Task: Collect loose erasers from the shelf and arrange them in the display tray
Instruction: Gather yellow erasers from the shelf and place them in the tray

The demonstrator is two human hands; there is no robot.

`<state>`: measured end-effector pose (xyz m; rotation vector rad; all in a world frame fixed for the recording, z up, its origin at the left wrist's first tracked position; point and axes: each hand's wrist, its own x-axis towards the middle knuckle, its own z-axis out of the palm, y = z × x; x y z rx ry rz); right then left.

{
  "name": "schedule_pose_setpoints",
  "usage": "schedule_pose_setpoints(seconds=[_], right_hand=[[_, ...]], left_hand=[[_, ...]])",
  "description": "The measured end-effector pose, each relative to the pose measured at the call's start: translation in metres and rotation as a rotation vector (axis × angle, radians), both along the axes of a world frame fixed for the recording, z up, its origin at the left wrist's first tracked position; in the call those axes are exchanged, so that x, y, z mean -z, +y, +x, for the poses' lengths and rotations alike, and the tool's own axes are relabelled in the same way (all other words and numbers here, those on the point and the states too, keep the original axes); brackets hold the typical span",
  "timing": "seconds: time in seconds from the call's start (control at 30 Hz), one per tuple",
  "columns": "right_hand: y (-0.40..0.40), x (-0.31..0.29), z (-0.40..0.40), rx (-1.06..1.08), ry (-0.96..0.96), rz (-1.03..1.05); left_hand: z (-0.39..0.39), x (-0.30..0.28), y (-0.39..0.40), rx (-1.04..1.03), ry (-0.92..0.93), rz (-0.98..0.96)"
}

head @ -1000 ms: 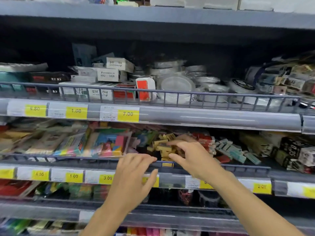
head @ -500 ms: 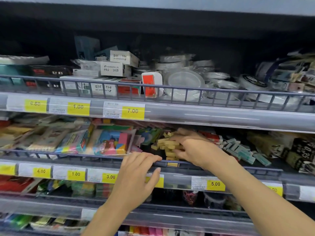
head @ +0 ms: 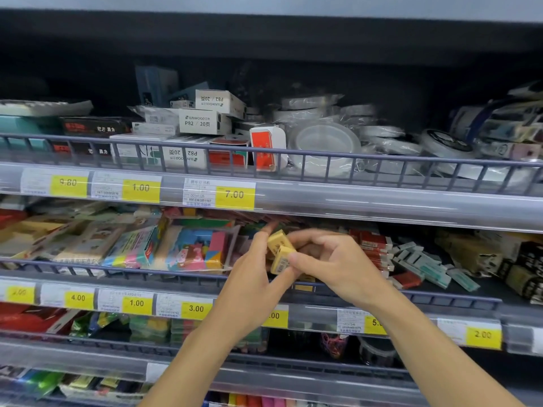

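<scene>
Yellow rectangular erasers sit pinched between curled left hand and right hand, seemingly gathered for carrying above the shelf.

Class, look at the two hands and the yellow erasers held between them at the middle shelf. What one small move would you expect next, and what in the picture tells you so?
Probably the right hand lets the left hand take the two yellow erasers, then reaches back for more. Both hands pinch them together above the shelf rail, and which tray they belong in is unclear.
</scene>
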<state>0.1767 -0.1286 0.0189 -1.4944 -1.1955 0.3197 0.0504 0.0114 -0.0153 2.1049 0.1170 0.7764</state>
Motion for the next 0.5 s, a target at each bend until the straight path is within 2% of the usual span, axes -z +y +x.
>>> schedule_pose_setpoints(seconds=[0.1, 0.23, 0.37, 0.5], right_hand=[[0.003, 0.001, -0.002, 0.010, -0.050, -0.024], [0.007, -0.001, -0.001, 0.086, -0.251, -0.108], [0.014, -0.001, 0.009, 0.267, -0.354, -0.159], [0.026, -0.002, 0.028, 0.412, -0.626, -0.435]], left_hand=[[-0.001, 0.000, 0.003, -0.031, -0.013, -0.025], [-0.003, 0.000, 0.006, -0.126, 0.015, 0.009], [-0.007, -0.005, 0.010, -0.261, -0.014, 0.018], [-0.011, -0.007, 0.012, -0.281, 0.042, -0.089]])
